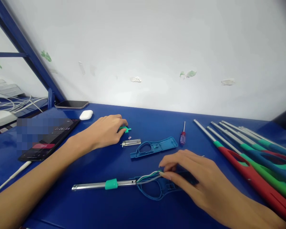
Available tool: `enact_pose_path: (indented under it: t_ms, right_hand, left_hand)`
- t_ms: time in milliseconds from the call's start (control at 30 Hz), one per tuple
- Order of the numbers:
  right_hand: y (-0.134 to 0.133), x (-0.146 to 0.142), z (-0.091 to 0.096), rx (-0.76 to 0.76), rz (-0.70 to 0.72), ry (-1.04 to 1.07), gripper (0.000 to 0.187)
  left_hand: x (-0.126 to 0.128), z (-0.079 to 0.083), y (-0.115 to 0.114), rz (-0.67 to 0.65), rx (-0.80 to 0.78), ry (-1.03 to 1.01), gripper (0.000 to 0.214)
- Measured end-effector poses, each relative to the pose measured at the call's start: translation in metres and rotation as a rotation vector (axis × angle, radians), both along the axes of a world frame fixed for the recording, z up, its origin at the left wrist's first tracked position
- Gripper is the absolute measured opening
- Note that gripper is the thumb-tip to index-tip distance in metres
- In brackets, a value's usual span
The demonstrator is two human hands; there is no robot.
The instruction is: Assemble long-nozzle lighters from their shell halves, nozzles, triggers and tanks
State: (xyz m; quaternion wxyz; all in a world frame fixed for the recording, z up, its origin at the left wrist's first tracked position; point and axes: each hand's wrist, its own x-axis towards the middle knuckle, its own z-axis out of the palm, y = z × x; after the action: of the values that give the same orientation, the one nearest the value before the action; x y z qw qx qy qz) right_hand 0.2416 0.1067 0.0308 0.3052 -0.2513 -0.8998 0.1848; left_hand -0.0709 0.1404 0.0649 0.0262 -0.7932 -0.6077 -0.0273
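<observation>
Pale wall [157, 41], marked by a few peeling patches, rises at 12 o'clock behind the blue worktop [90, 211]; from the worktop's middle, a bunch of long-nosed lighters [250, 179] in red, green and blue lies toward 3 o'clock, metal tubes pointing to 11; the right hand [193, 178] is at 4 o'clock, its grip curled over a blue handle shell [149, 194], thumb and fingers at the ends of some thin wires [147, 176], though whether it pinches or only touches them I cannot tell; the left hand [107, 130] is at 10 o'clock, its grip closed on a small green part [126, 129]; a lit phone [50, 140] lies at 9, a dark phone [71, 104] at 10; the metal tube [90, 186] with a green sleeve [111, 183] stretches from the shell toward 8; near the middle lies a second blue shell [165, 144]; at 2 is a screwdriver [183, 138], tip toward 12; just beside the second shell's 10 o'clock side is a clear cartridge [133, 142]; beyond, near the dark phone, sits a white case [86, 114].
</observation>
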Motion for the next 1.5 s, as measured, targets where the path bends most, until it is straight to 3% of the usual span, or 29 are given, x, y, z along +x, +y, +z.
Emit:
enact_pose_path:
  t_ms: [267, 567, 833, 1167, 1500]
  right_hand:
    - [0.002, 0.0, 0.003, -0.083, 0.054, -0.037, 0.006]
    - [0.001, 0.007, 0.01, -0.187, 0.111, -0.078, 0.018]
    - [0.003, 0.007, 0.01, -0.156, 0.022, -0.018, 0.014]
    - [0.003, 0.008, 0.01, -0.133, 0.015, -0.037, 0.015]
    - [0.001, 0.01, 0.003, -0.189, -0.029, -0.099, 0.017]
  left_hand:
    - [-0.001, -0.003, 0.002, -0.043, 0.032, -0.021, 0.031]
    - [0.019, 0.004, -0.011, -0.117, 0.334, -0.15, 0.03]
    - [0.034, 0.0, -0.022, -0.29, 0.554, -0.286, 0.02]
    - [0.044, -0.006, -0.031, -0.456, 0.441, -0.355, 0.021]
    - [0.059, 0.0, -0.05, -0.54, 0.184, -0.519, 0.024]
